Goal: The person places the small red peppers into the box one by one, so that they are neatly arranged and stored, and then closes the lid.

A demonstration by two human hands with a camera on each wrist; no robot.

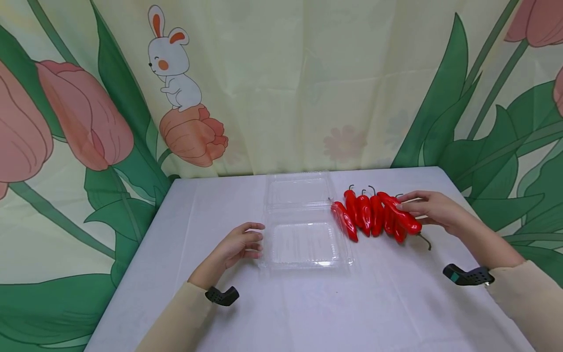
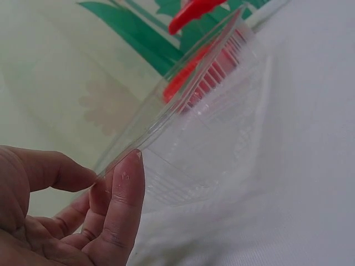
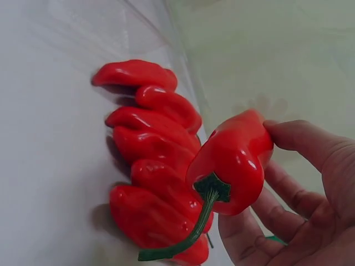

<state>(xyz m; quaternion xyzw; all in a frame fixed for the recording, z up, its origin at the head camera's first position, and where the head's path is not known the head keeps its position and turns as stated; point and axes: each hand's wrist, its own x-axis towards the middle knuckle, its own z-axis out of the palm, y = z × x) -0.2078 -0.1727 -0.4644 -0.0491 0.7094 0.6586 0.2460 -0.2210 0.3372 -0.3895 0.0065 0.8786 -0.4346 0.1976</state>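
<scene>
A clear plastic clamshell box [image 1: 269, 261] lies opened out on the table, its lid [image 1: 299, 193] folded back toward the curtain. At the box's left edge, my left hand [image 1: 243, 243] pinches the thin rim between thumb and fingers, as the left wrist view shows. My right hand [image 1: 433, 210] holds a red pepper [image 3: 236, 160] by its body, raised over the others. Its green stem [image 3: 202, 224] points away from the fingers. Beneath it, several glossy red peppers [image 1: 364, 212] lie in a row beside the box; the leftmost [image 1: 345, 222] lies against or close to its right edge.
The table has a white cloth [image 1: 281, 313]. A curtain [image 1: 281, 98] printed with tulips and a rabbit hangs behind its far edge. Each wrist wears a black band [image 1: 468, 275].
</scene>
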